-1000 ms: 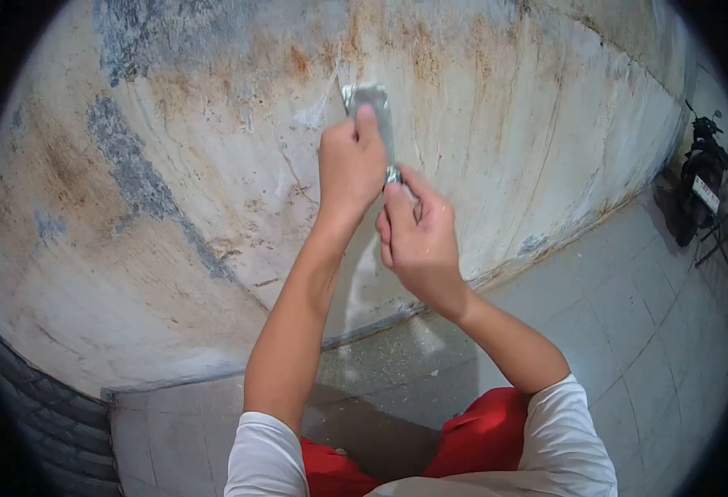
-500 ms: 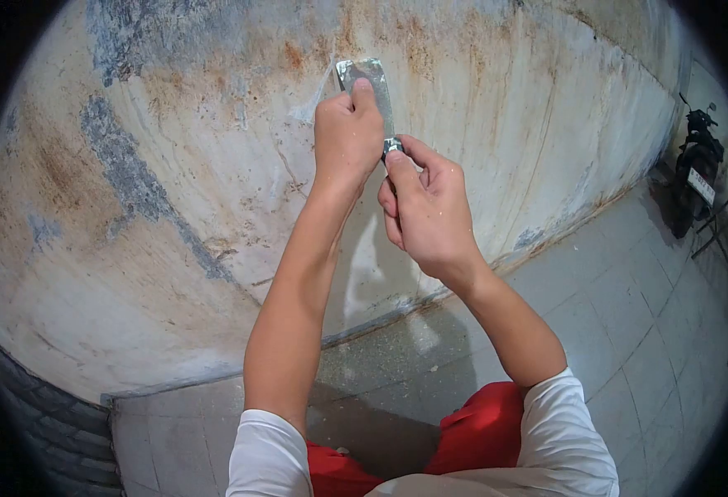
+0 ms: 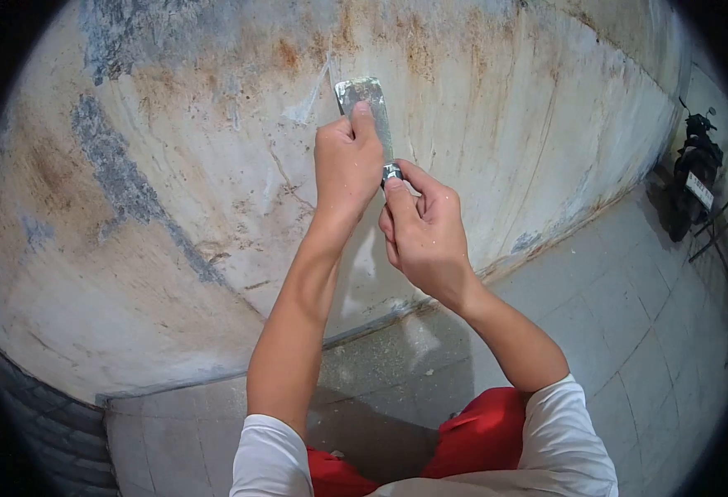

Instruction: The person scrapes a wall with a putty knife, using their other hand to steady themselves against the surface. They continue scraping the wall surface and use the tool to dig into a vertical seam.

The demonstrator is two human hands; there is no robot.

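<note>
A metal scraper lies flat against a stained, rust-marked white wall. My left hand presses on the blade, its index finger stretched up along the metal. My right hand is closed around the scraper's handle just below the blade; the handle itself is mostly hidden in the fist. A pale scraped streak shows on the wall just left of the blade.
A tiled floor meets the wall's base, with paint flakes scattered near the joint. A parked motorbike stands at the far right. Dark tyre-like ribbing sits at the lower left. My red shorts show below.
The scraper and both hands went up the wall by half a second ago, then came back down a little. The blade stays on the wall.
</note>
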